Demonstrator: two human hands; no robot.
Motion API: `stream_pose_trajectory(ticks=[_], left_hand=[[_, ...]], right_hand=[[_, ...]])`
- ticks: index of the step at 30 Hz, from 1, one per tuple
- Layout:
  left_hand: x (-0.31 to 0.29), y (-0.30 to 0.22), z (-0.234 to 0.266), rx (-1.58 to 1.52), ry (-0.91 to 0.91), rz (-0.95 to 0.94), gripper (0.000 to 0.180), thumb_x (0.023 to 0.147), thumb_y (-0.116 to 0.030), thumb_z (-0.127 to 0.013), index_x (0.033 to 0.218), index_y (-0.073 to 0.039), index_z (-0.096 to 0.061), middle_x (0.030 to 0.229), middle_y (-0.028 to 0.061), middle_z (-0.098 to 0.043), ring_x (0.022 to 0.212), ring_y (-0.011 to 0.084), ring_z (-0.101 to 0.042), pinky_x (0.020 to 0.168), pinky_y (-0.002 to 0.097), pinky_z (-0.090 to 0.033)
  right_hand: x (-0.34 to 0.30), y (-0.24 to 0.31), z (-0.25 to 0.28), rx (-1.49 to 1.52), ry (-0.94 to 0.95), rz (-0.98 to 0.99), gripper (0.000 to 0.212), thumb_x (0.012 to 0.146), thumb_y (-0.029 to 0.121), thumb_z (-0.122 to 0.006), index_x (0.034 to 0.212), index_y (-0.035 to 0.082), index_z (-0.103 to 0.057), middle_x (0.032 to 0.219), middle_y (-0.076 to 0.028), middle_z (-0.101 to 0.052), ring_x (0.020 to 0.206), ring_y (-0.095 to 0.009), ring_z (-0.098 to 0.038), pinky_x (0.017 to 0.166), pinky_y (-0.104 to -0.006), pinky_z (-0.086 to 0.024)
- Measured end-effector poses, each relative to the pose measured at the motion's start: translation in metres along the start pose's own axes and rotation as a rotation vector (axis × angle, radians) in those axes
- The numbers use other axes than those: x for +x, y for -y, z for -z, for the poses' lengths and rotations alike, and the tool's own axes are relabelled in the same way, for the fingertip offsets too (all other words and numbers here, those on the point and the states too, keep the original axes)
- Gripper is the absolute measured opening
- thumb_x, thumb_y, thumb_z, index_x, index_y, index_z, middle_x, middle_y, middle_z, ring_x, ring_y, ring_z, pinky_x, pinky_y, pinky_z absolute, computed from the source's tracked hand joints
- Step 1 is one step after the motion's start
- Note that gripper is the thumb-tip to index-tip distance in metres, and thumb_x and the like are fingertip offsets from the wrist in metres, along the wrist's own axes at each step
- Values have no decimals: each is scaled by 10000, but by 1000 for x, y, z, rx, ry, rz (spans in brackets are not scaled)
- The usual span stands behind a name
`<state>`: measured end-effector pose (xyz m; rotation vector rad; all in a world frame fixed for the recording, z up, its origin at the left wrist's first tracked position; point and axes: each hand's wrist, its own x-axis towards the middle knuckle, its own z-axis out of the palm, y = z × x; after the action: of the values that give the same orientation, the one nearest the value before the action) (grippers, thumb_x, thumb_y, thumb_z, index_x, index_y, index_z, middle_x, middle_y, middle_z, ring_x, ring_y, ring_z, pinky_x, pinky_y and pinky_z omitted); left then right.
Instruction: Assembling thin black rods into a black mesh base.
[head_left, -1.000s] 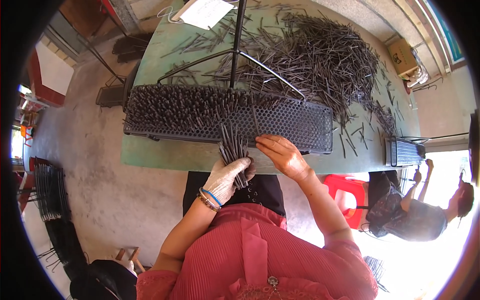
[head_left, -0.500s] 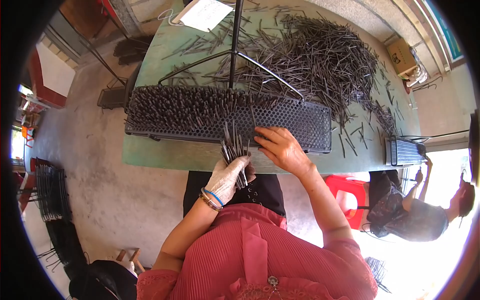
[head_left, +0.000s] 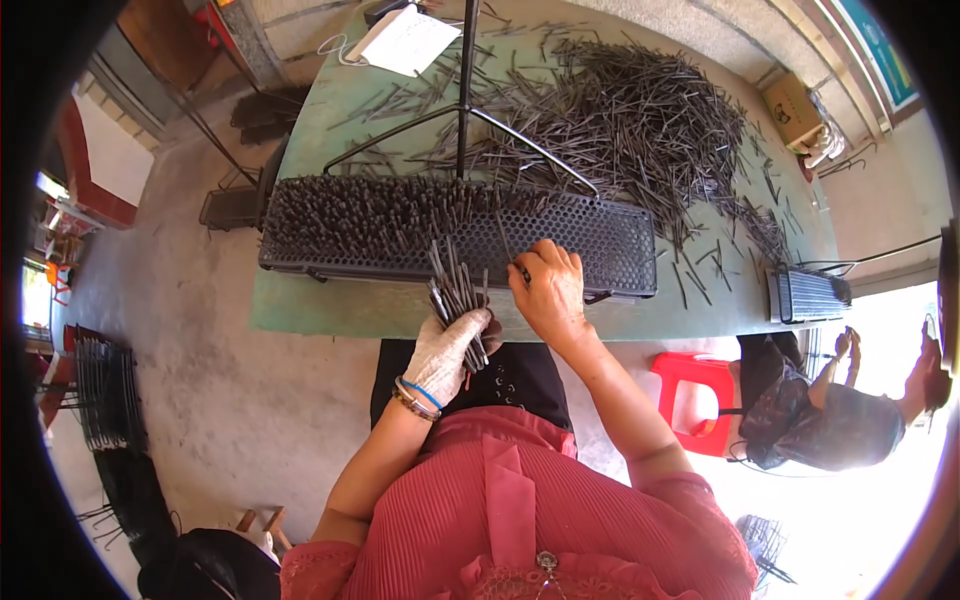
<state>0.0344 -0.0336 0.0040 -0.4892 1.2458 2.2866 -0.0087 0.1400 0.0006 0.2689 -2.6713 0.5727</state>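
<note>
Left hand, gloved: closed round a bunch of dark rods, at the near side of the perforated tray. Right hand, bare: fingers now curled at the tray's front, straighter half a second ago; dark bit by fingertips, can't tell if gripped. Tray's left packed with rods, right bare. Handle rises behind, partly blocking the rod pile on the green table. Co-worker's hands now off the second tray.

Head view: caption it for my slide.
White-gloved left hand holding thin dark rods, bare right hand at the front edge of a black, perforated rectangular rack partly studded with similar rods.
</note>
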Motion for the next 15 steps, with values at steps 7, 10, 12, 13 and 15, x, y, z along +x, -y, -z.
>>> stream_pose_trajectory(ticks=[7, 10, 12, 13, 15], left_hand=[[-9, -13, 0, -16, -47, -11, 227, 889, -145, -656, 1059, -4, -599, 871, 114, -667, 743, 204, -672, 627, 314, -580], [-17, -15, 2, -27, -39, -2, 230, 886, -138, -657, 1063, -1, -601, 871, 117, -666, 746, 209, -674, 648, 319, -586], [-14, -13, 8, -35, -50, -29, 236, 887, -137, -658, 1069, 1, -600, 867, 117, -666, 748, 211, -675, 657, 322, -587], [-13, -14, 12, -47, -63, -51, 241, 887, -136, -659, 1075, 3, -600, 863, 116, -665, 751, 213, -676, 666, 325, -587], [-11, -21, 17, -9, -46, -106, 240, 895, -138, -656, 1069, 13, -590, 881, 113, -653, 768, 210, -674, 675, 330, -595]], right_hand=[[-1, -3, -10, 71, -42, -69, 88, 800, 134, -671, 811, 58, -628, 840, -84, -560, 781, -280, -587, 721, -429, -408], [1, 2, -5, -76, -98, 34, 105, 842, 116, -643, 883, 42, -581, 825, -105, -570, 767, -295, -589, 698, -420, -429], [-3, -5, 7, -132, 17, 81, 95, 867, 96, -612, 917, 40, -554, 824, -115, -574, 756, -304, -588, 690, -414, -446], [-5, -7, 16, -105, 47, 158, 80, 871, 99, -597, 909, 49, -548, 806, -106, -567, 739, -288, -589, 692, -397, -452], [-4, -8, 40, -40, 130, 246, 77, 877, 103, -584, 897, 31, -564, 791, -123, -578, 736, -311, -603, 712, -413, -474]])
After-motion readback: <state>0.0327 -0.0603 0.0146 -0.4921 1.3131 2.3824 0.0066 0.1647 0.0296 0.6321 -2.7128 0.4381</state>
